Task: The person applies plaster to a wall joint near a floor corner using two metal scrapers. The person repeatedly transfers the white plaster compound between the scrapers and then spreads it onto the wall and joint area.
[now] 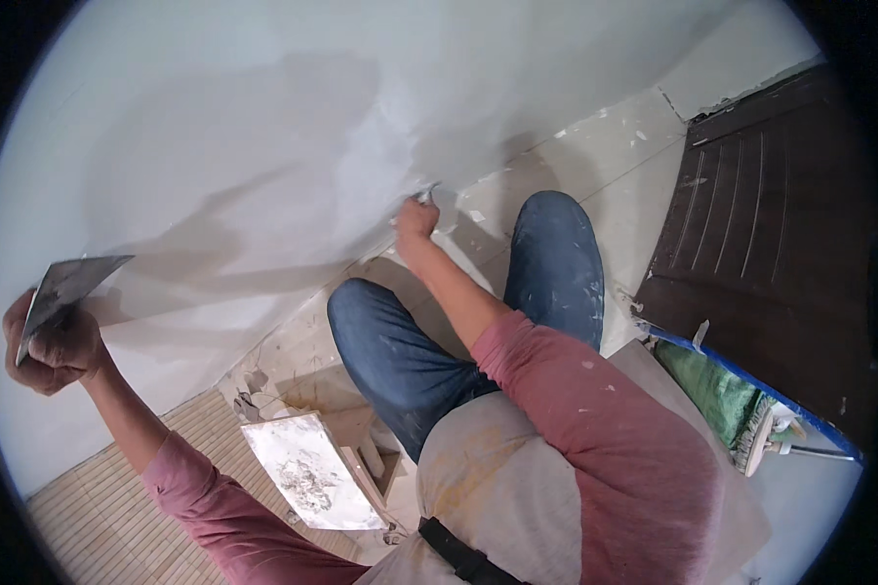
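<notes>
My left hand (57,349), out at the far left, is closed around a flat metal plastering trowel (76,283), its wide blade standing up above the fingers. My right hand (418,220) reaches low on the white wall (234,127), near where it meets the floor. Its fingers are closed on a small grey-white tool (427,195), like a narrow scraper; the hand hides most of it. The tool is at the wall surface, beside a brighter, smeared patch. Shadows of my arms fall over the wall.
A white board with a heap of putty (307,478) sits low, left of my knees. Slatted matting (137,487) lies behind it. Pale, splattered tiles (615,146) run along the wall. At right stand a dark brown panel (751,224), a green sack (707,390) and a brush (753,439).
</notes>
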A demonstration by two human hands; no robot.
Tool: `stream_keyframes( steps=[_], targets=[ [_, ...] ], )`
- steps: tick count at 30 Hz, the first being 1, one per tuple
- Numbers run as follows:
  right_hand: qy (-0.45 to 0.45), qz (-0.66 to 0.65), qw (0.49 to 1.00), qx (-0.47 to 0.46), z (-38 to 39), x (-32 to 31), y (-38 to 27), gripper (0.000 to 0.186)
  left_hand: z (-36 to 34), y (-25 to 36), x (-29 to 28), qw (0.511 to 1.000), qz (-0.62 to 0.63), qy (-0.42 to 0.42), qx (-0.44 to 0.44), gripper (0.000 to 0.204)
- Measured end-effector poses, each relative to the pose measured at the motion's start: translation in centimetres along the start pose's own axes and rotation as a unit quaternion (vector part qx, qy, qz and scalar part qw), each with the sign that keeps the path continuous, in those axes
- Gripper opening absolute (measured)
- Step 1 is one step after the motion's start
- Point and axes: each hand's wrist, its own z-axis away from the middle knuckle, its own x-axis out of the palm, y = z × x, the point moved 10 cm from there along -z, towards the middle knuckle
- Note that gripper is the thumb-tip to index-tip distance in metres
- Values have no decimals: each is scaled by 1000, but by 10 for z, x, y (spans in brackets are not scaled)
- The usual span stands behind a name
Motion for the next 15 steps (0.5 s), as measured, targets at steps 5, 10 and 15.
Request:
stream_keyframes(
  steps=[5, 10, 15],
  targets=[
    [83, 34, 973, -213, 119, 27, -68, 33, -3, 6, 8, 1000, -11, -23, -15, 34],
    [-109, 171, 925, -322, 188, 8, -67, 41, -2, 7, 7, 999, -38, -39, 0, 34],
    [8, 79, 997, 12, 53, -68, 27, 40, 2, 0, 5, 999, 6, -40, 0, 37]
  ],
)
